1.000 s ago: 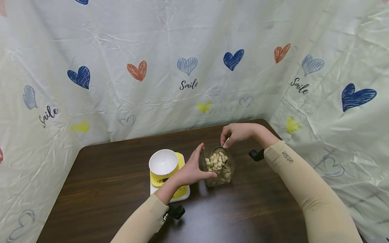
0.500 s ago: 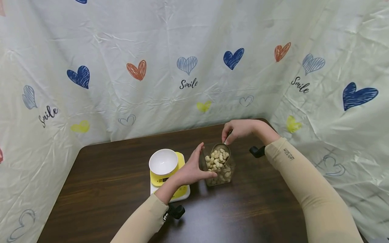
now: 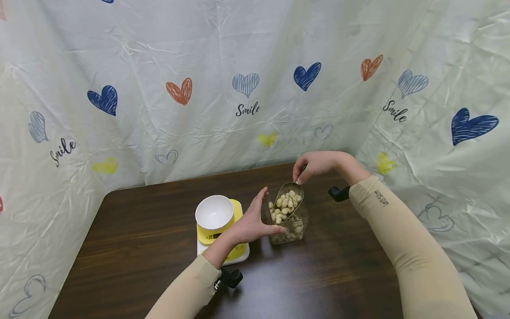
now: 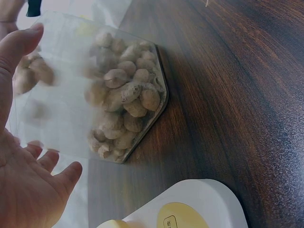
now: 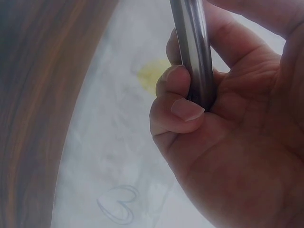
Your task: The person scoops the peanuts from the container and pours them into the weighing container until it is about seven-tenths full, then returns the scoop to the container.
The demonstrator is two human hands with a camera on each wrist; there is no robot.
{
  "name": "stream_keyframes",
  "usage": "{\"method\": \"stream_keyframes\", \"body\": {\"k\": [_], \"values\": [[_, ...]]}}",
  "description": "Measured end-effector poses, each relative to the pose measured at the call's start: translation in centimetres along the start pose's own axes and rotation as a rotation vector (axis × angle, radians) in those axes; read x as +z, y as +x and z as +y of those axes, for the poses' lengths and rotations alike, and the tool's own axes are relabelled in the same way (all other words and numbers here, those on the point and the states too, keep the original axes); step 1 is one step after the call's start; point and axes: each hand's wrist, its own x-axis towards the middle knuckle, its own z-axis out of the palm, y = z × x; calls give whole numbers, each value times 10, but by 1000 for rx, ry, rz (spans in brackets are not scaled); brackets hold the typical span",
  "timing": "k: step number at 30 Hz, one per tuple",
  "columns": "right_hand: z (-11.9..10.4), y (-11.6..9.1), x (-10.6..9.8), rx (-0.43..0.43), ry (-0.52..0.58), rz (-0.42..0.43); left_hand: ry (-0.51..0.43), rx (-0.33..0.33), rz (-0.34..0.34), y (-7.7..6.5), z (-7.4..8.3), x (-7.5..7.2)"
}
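My left hand [image 3: 251, 223] spans a clear plastic container [image 3: 304, 217], thumb on the near side and fingers on the far side. In the left wrist view, unshelled peanuts [image 4: 126, 92] fill the container's lower part. Above it, my right hand [image 3: 316, 165] grips the handle of a metal scoop [image 3: 300, 191]. Peanuts [image 3: 287, 200] heap in the scoop, which slopes down towards the container's opening, its lower edge inside. The right wrist view shows fingers [image 5: 173, 114] curled round the shiny handle [image 5: 194, 52]; the scoop's bowl is outside that view.
Left of the container stands a yellow and white kitchen scale [image 3: 238, 210] with a white bowl [image 3: 214, 213] on it. My left forearm crosses over part of the scale. The dark wooden table [image 3: 139, 243] meets a heart-printed curtain [image 3: 207, 146] at the back and sides.
My right hand has risen slightly and moved a little right, lifting the loaded scoop up and tilting it. The left hand and container have stayed put.
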Motion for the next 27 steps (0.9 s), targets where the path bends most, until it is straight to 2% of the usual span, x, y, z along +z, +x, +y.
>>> {"method": "stream_keyframes", "body": {"k": [9, 16, 23, 27], "values": [[4, -2, -2, 17, 26, 10, 6, -10, 3, -1, 0, -2], [12, -3, 3, 29, 98, 26, -5, -3, 4, -3, 1, -2], [27, -5, 14, -20, 168, 40, -14, 8, 0, -2, 0, -1], [35, -8, 21, -38, 171, 71, -18, 0, -3, -3, 1, 0]]}}
